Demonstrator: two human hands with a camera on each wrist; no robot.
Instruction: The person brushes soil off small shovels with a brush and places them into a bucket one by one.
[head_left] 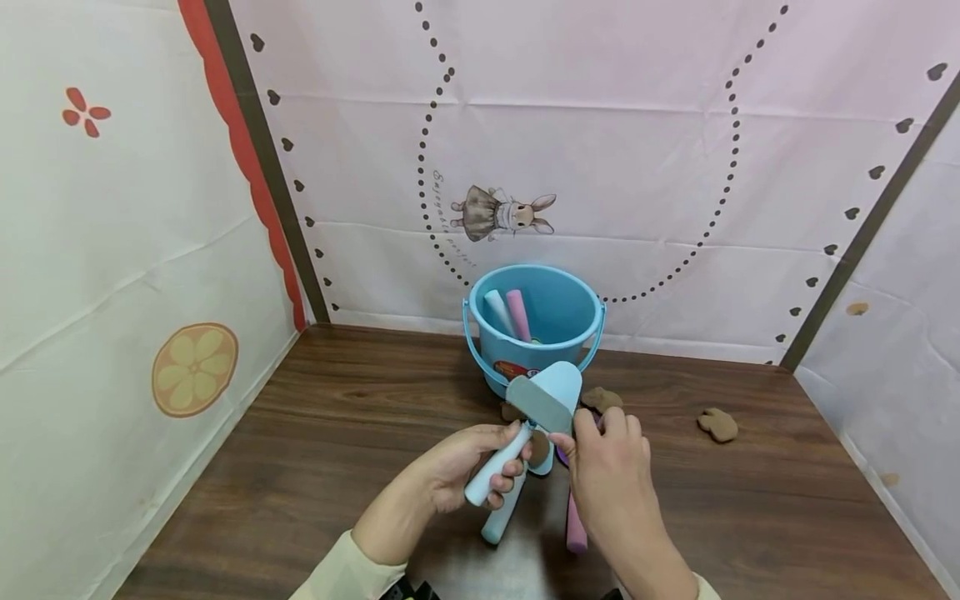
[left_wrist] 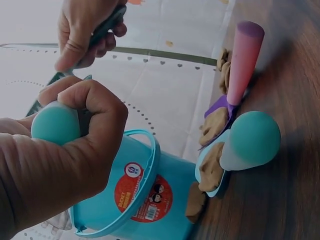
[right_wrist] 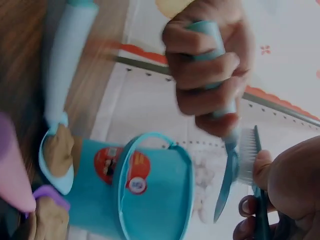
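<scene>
My left hand grips the pale blue handle of a toy shovel, its blade pointing up and away. My right hand holds a teal brush by its handle. In the right wrist view, the brush's pale bristles touch the shovel's blade. Beneath the hands lies another pale blue shovel, with a brown clay-like lump on its blade. Beside it is a purple shovel with a pink handle, also bearing a brown lump.
A blue bucket stands at the back against the patterned cloth, its handle hanging forward. Inside lean a pale blue handle and a pink handle. Brown lumps lie on the wooden table near the bucket, plus one lump farther right.
</scene>
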